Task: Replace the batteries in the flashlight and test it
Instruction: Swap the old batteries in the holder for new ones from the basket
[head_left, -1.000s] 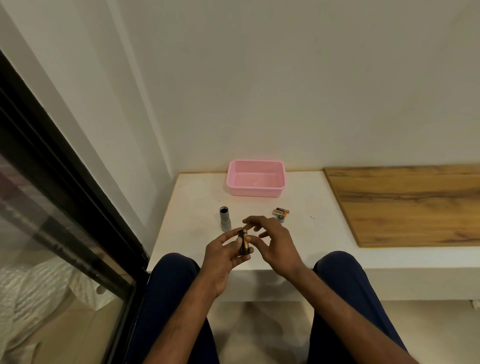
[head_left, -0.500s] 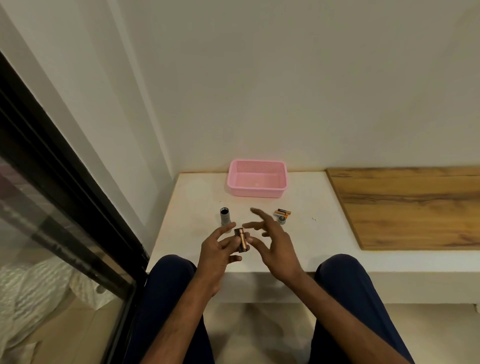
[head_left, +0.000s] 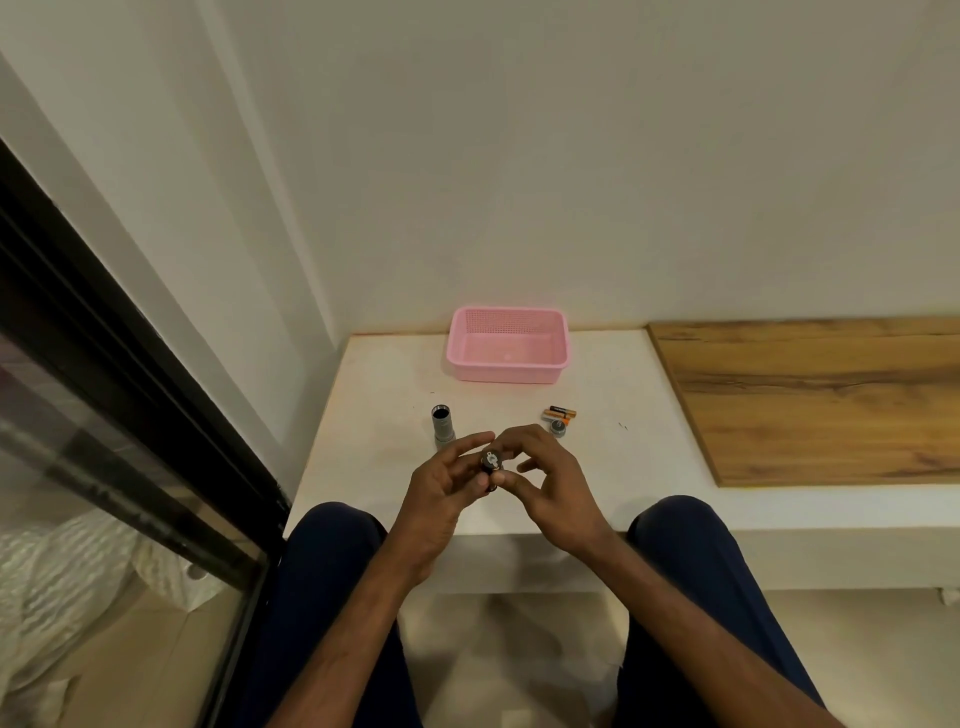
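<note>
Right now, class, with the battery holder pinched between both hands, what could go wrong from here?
1. Only fingertips of the left hand and right hand pinch the battery holder near the table front edge; a slip could send it to the floor.
2. The flashlight body stands upright just beyond the left hand; a nudge might topple it and let it roll.

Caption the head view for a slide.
Left hand and right hand grip a battery holder; flashlight tube, batteries sit beyond.
</note>
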